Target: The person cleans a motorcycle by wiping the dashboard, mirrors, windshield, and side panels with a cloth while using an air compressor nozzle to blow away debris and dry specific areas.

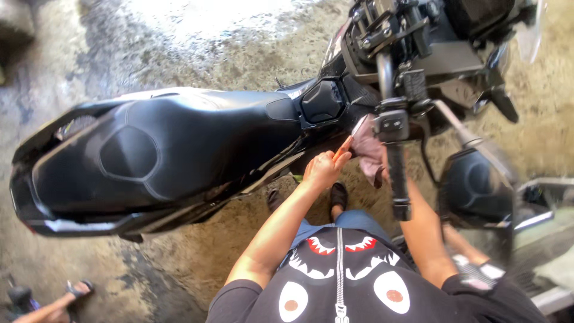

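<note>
A black motorcycle (179,149) fills the middle of the view, its long seat running leftward to the tail and its handlebar cluster at the upper right; every place here is told relative to it. Bare, wet-looking concrete floor (197,42) lies open beyond its far side, and more floor stretches below its tail toward the near left corner, where another person's sandalled foot (78,290) shows, well apart from the bike. On the near side, the gap between the seat's edge and the person's own body is narrow; their two feet stand just beside the bike's lower flank. The left grip (397,179) of the handlebar juts down toward the person, crowding the space at the right, with a dark rounded cover (475,188) just beyond it. A pinkish-grey rag (368,149) lies against the bodywork just below the handlebar switch box (391,124), where seat meets front frame. The left hand (326,167) is curled, its fingers pinching the rag's near edge. The right hand (382,170) is mostly hidden behind the grip and rag; whether it is closed or spread cannot be told.
</note>
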